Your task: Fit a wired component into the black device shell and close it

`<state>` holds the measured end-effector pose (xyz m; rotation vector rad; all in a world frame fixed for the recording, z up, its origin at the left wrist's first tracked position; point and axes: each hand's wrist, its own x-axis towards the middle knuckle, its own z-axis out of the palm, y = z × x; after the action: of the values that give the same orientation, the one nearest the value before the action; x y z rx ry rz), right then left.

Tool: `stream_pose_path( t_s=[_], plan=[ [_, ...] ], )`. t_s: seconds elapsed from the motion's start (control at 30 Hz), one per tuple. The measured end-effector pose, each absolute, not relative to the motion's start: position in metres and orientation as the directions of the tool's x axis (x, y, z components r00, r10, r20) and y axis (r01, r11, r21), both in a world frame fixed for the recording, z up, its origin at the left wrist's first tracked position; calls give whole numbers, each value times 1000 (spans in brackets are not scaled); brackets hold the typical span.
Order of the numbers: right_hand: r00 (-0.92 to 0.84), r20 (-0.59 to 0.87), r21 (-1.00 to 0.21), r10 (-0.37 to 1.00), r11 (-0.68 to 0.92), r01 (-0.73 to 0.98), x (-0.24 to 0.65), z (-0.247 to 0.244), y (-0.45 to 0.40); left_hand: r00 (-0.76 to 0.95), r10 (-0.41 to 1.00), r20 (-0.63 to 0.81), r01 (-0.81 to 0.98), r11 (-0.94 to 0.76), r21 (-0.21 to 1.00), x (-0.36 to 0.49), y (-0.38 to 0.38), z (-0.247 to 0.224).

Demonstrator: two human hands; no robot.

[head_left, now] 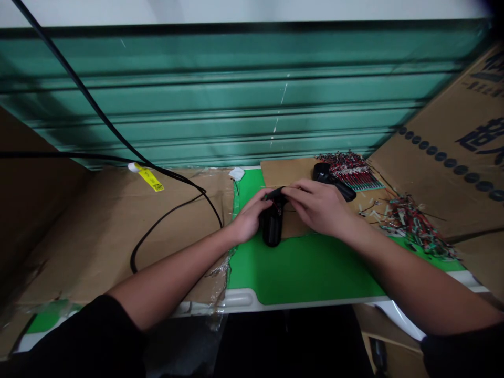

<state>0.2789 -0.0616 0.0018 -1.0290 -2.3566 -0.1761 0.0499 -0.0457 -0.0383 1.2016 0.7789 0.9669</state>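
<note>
A green corrugated roller shutter (236,94) fills the back of the dim room, a pale band (236,10) above it. Flattened cardboard (444,157) printed with black characters and dots leans in at right, and a dark brown panel (27,173) stands at left. A black cable (90,100) runs down across the shutter to a bench (236,300) with a white rim and green top, partly covered by brown cardboard (118,236).

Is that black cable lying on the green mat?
No, the black cable lies on the cardboard, left of the green mat.
</note>
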Motion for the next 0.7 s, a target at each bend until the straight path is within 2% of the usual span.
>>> stream_pose_path(
  t_s=[0.1, 0.2, 0.47, 0.57, 0.7],
  plan=[
    [-536, 539, -130, 649, 693, 709, 281, -1, -60, 403, 915, 13, -157, 55, 986, 50, -48, -35],
    [-549, 537, -106, 640, 697, 709, 281, 1, -60, 399, 917, 11, -154, 55, 987, 51, -49, -34],
    [-637, 365, -19, 679, 689, 724, 269, 12, -71, 376, 927, 13, -155, 49, 987, 52, -48, -36],
    [-637, 333, -60, 695, 690, 721, 266, 10, -73, 363, 932, 16, -137, 36, 990, 52, -48, -37],
    [-624, 301, -187, 721, 686, 703, 265, 7, -74, 343, 939, 19, -111, 21, 994, 52, -47, -36]
  ],
)
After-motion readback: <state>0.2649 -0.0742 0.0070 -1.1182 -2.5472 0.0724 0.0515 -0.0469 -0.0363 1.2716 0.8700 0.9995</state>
